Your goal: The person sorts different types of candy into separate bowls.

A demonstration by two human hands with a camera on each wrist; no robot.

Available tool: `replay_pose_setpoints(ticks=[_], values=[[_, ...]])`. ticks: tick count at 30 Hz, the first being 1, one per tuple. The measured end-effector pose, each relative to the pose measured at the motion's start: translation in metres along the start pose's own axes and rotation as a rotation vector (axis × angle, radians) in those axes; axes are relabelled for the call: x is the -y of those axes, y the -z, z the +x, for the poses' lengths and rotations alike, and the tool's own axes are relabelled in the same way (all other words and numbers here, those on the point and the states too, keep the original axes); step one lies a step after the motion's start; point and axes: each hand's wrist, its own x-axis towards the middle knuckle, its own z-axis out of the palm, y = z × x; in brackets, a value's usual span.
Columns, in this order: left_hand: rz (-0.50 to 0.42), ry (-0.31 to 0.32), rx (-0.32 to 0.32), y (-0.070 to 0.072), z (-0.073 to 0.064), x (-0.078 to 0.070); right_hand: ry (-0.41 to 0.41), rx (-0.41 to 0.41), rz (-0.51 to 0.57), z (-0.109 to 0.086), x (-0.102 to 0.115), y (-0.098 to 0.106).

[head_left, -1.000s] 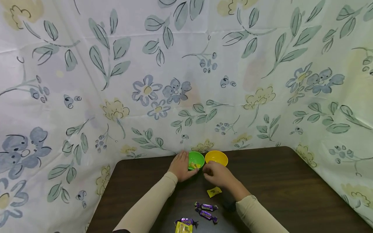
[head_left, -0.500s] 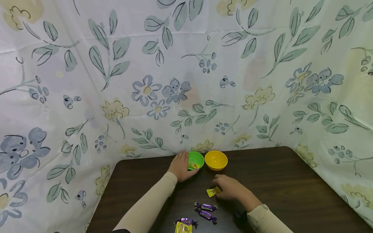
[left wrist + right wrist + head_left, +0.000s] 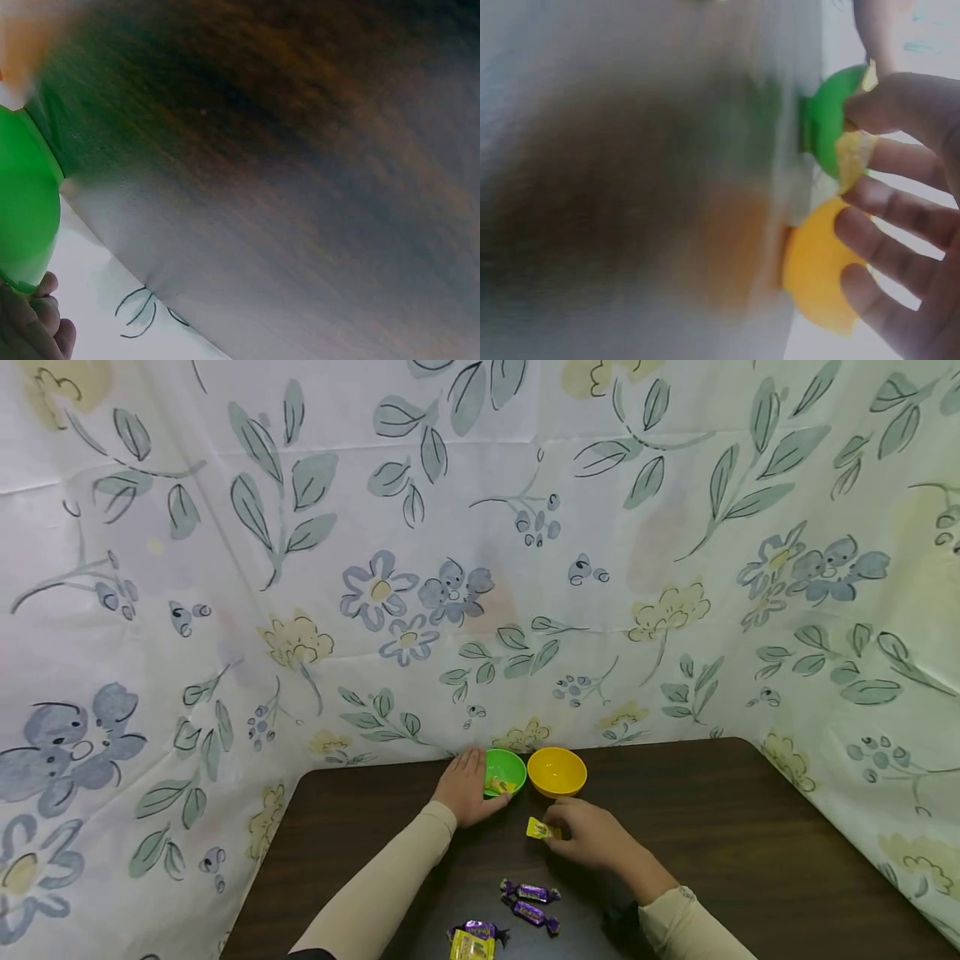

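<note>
My right hand (image 3: 588, 833) pinches a yellow-wrapped candy (image 3: 540, 829) between thumb and fingertips, just above the table and in front of the yellow bowl (image 3: 557, 772). In the right wrist view the candy (image 3: 853, 157) shows at the thumb tip, with the other fingers spread in front of both bowls. My left hand (image 3: 465, 789) rests against the left side of the green bowl (image 3: 506, 767), its fingers straight and its thumb reaching across the front. Yellow candy (image 3: 501, 785) lies inside the green bowl. In the left wrist view some fingertips (image 3: 46, 311) touch the bowl's edge.
Two purple-wrapped candies (image 3: 531, 903) lie on the dark wooden table (image 3: 712, 827). Nearer the front, a yellow packet (image 3: 472, 946) overlaps another purple candy (image 3: 480, 930). A floral cloth (image 3: 480, 527) hangs directly behind the table's back edge.
My right hand moved from beside the bowls back to the yellow candy on the table, took hold of it and carried it slightly toward the bowls. The left hand stayed put.
</note>
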Motion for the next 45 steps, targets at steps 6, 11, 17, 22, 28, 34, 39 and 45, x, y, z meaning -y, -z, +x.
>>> replay_pose_setpoints(ticks=[6, 11, 17, 22, 28, 34, 39, 45], values=[[-0.022, -0.037, -0.018, -0.001, 0.003, -0.004, -0.032, -0.115, 0.030, 0.005, 0.002, 0.012], [-0.002, -0.015, -0.023, 0.004, 0.001, 0.002, -0.059, -0.185, 0.013, 0.024, 0.014, 0.020], [-0.010, -0.032, 0.012, 0.012, 0.001, 0.004, -0.112, -0.199, 0.012, 0.052, 0.023, 0.027], [-0.014, -0.026, -0.001, 0.013, 0.001, 0.003, -0.078, -0.202, 0.014, 0.079, 0.018, 0.023], [0.005, -0.051, 0.001, 0.003, -0.001, 0.002, -0.041, -0.115, 0.196, 0.084, 0.016, 0.014], [0.008, -0.040, -0.009, 0.001, 0.000, 0.001, 0.032, -0.109, 0.236, 0.070, 0.019, 0.015], [0.020, -0.036, -0.025, 0.003, 0.001, 0.001, 0.106, -0.098, 0.243, 0.051, 0.027, 0.018], [0.012, -0.035, 0.004, 0.005, 0.001, -0.001, 0.162, -0.042, 0.235, 0.024, 0.043, 0.012]])
